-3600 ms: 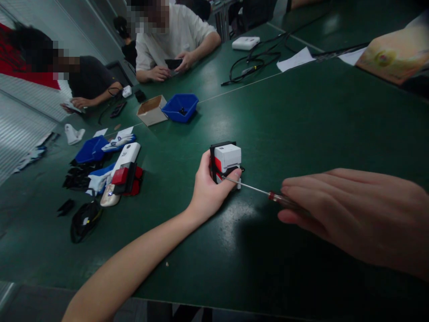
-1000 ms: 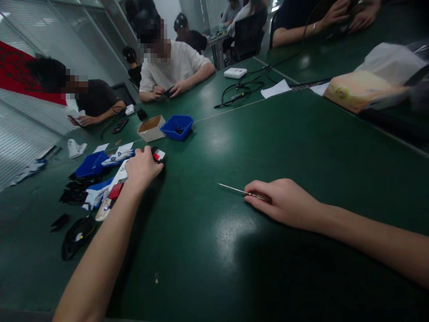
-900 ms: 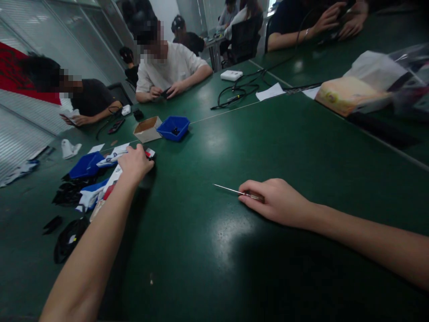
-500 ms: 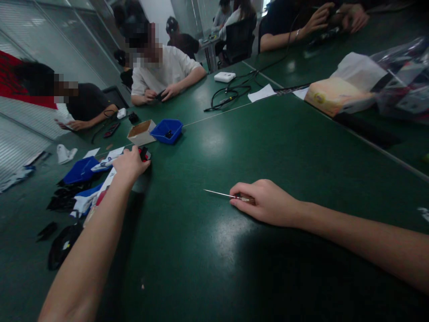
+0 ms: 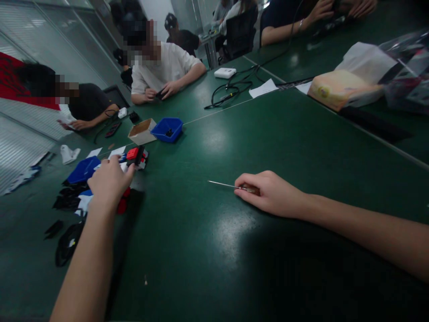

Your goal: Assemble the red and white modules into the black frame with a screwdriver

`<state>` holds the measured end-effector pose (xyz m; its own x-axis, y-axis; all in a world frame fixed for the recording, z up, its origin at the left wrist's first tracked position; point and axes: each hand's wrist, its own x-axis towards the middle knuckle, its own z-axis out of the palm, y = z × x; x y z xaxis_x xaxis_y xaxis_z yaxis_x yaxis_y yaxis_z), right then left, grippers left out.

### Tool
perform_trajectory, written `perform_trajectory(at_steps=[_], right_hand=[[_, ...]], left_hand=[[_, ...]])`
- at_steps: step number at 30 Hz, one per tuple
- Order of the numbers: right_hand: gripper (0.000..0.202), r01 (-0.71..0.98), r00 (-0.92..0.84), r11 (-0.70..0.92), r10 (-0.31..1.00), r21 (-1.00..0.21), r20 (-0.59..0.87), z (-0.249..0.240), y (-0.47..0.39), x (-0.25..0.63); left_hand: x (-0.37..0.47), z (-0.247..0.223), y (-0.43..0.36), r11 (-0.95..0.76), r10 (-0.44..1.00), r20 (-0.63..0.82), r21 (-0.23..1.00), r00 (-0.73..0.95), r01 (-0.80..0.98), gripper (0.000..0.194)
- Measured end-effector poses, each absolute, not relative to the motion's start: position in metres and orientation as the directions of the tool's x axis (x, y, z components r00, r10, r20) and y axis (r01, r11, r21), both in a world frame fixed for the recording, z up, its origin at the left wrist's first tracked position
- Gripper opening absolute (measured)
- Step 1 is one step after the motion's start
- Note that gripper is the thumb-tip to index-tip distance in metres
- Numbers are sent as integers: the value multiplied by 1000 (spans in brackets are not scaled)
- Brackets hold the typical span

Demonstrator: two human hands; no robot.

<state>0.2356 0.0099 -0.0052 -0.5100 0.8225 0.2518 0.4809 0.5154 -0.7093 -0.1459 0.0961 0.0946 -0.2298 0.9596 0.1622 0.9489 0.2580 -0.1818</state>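
My right hand (image 5: 273, 193) rests at the middle right of the table, closed round the brownish handle of a thin screwdriver (image 5: 223, 184). Its bare metal shaft points left. My left hand (image 5: 109, 176) is stretched out over the items at the left, thumb apart from the fingers; the fingertips are partly hidden. Just beyond its thumb stands a small red and black device (image 5: 136, 156) with light grey parts. Another red piece (image 5: 122, 203) shows beside the wrist. White and blue packaging lies partly under the hand.
A blue tray (image 5: 167, 130) with small black parts stands by an open cardboard box (image 5: 142, 132). Another blue tray (image 5: 83, 170) and black pieces lie left. Cables (image 5: 231, 91), a white box (image 5: 225, 73) and a plastic bag (image 5: 365, 67) are farther back. Several people sit around.
My left hand has drawn back to the left, off the red and black device, which now stands uncovered. The right hand still holds the screwdriver, slightly higher in view.
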Motion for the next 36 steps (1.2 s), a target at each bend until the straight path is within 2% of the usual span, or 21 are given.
perform_trajectory(at_steps=[3, 6, 10, 24, 36], right_hand=[[24, 494, -481, 501, 839, -711, 256, -5, 12, 237], [23, 506, -488, 510, 834, -696, 257, -4, 12, 237], [24, 512, -502, 513, 829, -689, 245, -3, 10, 237], [22, 480, -525, 551, 804, -682, 280, -8, 10, 241], [23, 481, -526, 564, 798, -671, 293, -9, 10, 239]], left_hand=[[-155, 96, 73, 325, 945, 107, -221, -308, 920, 75], [-165, 91, 65, 339, 937, 4, -256, -350, 905, 75], [-174, 86, 68, 344, 927, -49, -277, -371, 897, 72], [-172, 89, 71, 331, 916, -123, -304, -381, 894, 69], [-167, 82, 71, 302, 934, -101, -294, -343, 907, 69]])
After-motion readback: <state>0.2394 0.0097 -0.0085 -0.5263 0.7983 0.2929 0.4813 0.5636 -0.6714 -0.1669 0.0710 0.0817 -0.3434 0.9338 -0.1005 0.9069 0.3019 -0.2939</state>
